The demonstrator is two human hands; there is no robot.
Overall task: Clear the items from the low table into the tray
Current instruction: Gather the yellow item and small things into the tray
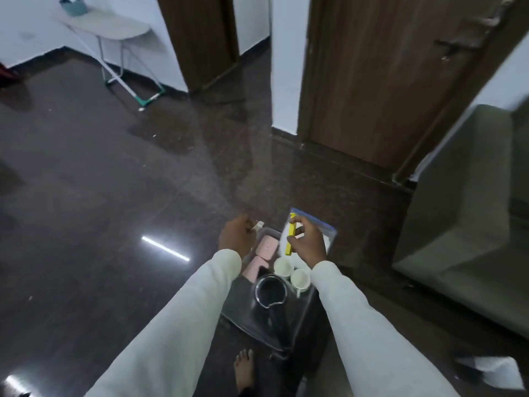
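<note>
The right hand (307, 242) curls its fingers (294, 239) round a slim yellow plastic stick (290, 239), upright above the clear plastic tray (243, 313). At nine o'clock, the left hand (236, 237) pinches a small whitish object (257, 224). Two white cups (290, 272) stand in the tray.

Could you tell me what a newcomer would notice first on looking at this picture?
Probably the bright yellow bar, held upright in the right hand at the far end of the tray. Next, the left hand beside it pinches something small and pale. Two white cups and a dark pan sit in the tray between the pale sleeves.
</note>
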